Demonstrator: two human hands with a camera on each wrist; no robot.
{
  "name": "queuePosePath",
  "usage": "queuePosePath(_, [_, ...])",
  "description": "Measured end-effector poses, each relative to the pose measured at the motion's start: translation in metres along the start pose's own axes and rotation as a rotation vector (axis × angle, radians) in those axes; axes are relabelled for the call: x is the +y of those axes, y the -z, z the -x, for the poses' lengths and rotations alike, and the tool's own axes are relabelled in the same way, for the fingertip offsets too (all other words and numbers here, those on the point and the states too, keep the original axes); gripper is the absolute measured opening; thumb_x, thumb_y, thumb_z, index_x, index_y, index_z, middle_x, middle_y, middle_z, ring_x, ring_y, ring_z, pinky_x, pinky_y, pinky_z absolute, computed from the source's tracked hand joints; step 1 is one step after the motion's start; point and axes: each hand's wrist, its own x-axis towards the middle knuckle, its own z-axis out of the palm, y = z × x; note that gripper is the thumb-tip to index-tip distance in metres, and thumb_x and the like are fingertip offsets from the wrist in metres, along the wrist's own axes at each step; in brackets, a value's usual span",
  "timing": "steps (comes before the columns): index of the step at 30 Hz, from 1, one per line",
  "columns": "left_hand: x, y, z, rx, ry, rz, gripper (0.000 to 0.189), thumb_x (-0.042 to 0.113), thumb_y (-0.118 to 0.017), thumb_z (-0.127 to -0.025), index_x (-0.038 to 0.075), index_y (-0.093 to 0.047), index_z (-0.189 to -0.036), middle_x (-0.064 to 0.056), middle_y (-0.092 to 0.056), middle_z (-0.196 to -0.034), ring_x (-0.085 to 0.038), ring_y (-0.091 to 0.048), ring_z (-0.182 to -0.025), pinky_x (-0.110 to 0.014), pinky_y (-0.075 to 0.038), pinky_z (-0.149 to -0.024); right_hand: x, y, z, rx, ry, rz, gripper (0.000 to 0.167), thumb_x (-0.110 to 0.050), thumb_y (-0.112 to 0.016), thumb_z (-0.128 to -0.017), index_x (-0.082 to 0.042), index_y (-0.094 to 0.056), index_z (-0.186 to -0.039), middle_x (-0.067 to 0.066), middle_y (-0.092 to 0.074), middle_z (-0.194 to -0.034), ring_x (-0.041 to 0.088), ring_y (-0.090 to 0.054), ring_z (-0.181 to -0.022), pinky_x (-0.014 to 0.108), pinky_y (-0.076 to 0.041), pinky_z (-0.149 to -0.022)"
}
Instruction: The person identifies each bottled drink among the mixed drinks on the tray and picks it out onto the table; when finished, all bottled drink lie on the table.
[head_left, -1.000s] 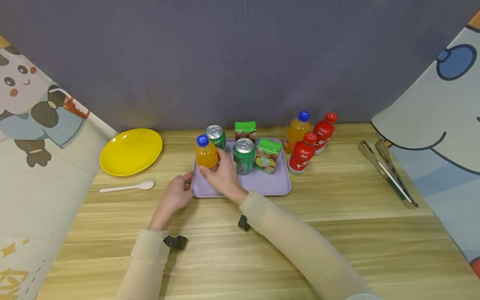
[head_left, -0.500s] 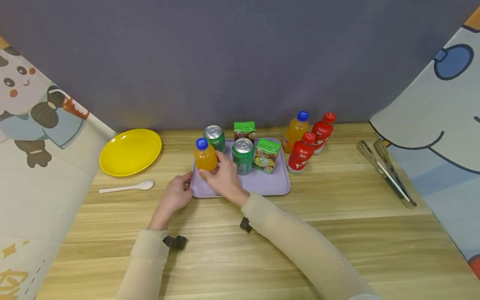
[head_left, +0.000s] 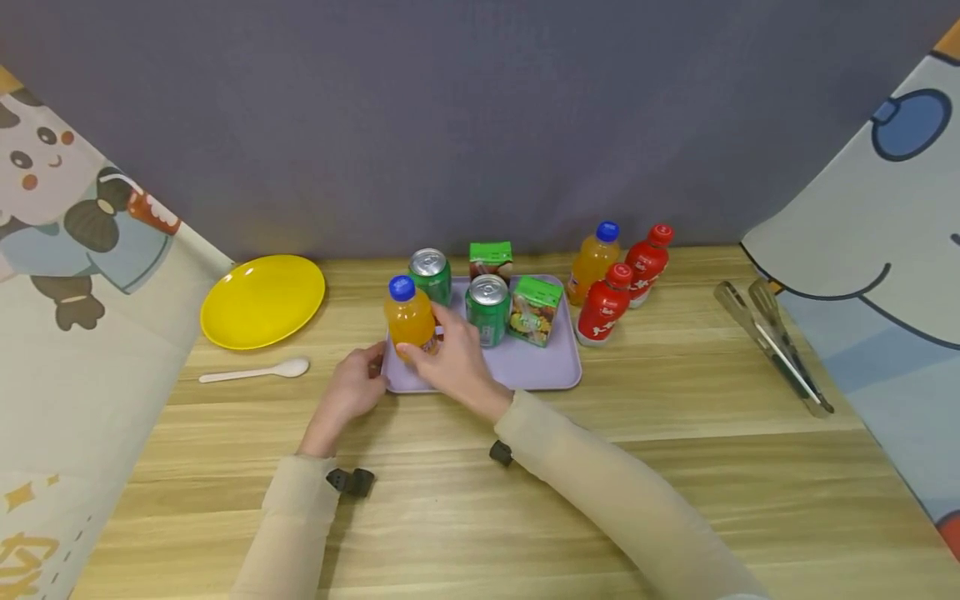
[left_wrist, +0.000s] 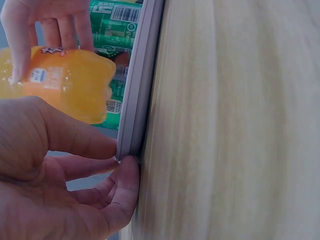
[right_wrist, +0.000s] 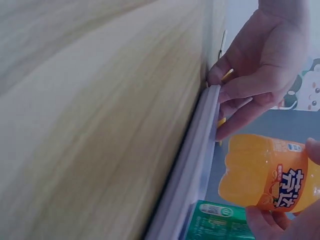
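My right hand point(head_left: 459, 354) grips a bottle of orange soda point(head_left: 408, 318) with a blue cap, upright over the left part of the lilac tray point(head_left: 525, 375). In both wrist views a small gap shows between the bottle's base and the tray. My left hand point(head_left: 351, 385) pinches the tray's left front corner between thumb and fingers, as the left wrist view shows up close. Behind the bottle is a green can point(head_left: 439, 287); a second green can point(head_left: 487, 312) and a green-topped juice box point(head_left: 534, 312) stand on the tray, with another juice box point(head_left: 491, 257) at its back edge.
Right of the tray stand another orange soda bottle point(head_left: 592, 271) and two red bottles point(head_left: 604, 307) point(head_left: 648, 260). Metal tongs point(head_left: 780, 350) lie farther right. A yellow plate point(head_left: 262, 302) and a white spoon point(head_left: 258, 372) lie at the left. A grey wall point(head_left: 480, 125) closes the back.
The orange soda bottle in my right hand has shifted slightly toward me, and my right forearm has drawn back a little. My left hand stays at the tray corner.
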Motion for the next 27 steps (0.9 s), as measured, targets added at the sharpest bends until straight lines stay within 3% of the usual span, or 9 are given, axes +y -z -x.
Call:
queuePosePath(11, [0.000, -0.001, 0.000, 0.005, 0.026, 0.009, 0.063, -0.002, -0.055, -0.081, -0.005, -0.039, -0.142, -0.026, -0.051, -0.124, -0.036, -0.055, -0.105, -0.046, -0.047, -0.087, -0.012, 0.024, 0.010, -0.027, 0.057, -0.080, 0.062, -0.027, -0.080, -0.077, -0.004, -0.055, -0.129, 0.005, -0.064, -0.112, 0.012, -0.058, -0.098, 0.026, -0.051, -0.075])
queuePosePath(19, [-0.001, -0.002, 0.000, 0.009, 0.023, 0.000, 0.063, -0.001, -0.055, -0.081, -0.004, -0.040, -0.142, -0.024, -0.052, -0.119, -0.032, -0.055, -0.101, -0.043, -0.048, -0.083, -0.015, 0.049, 0.021, 0.003, 0.134, -0.079, 0.061, -0.024, -0.081, -0.076, -0.003, -0.055, -0.128, 0.005, -0.063, -0.112, 0.015, -0.059, -0.097, 0.034, -0.054, -0.074])
queuePosePath(27, [0.000, -0.001, 0.000, 0.011, 0.018, 0.013, 0.063, -0.003, -0.053, -0.081, -0.006, -0.038, -0.142, -0.024, -0.053, -0.120, -0.030, -0.056, -0.100, -0.040, -0.048, -0.080, -0.013, 0.074, 0.033, -0.009, 0.119, -0.094, 0.058, -0.024, -0.081, -0.077, -0.004, -0.056, -0.125, 0.003, -0.064, -0.109, 0.016, -0.059, -0.096, 0.037, -0.054, -0.074])
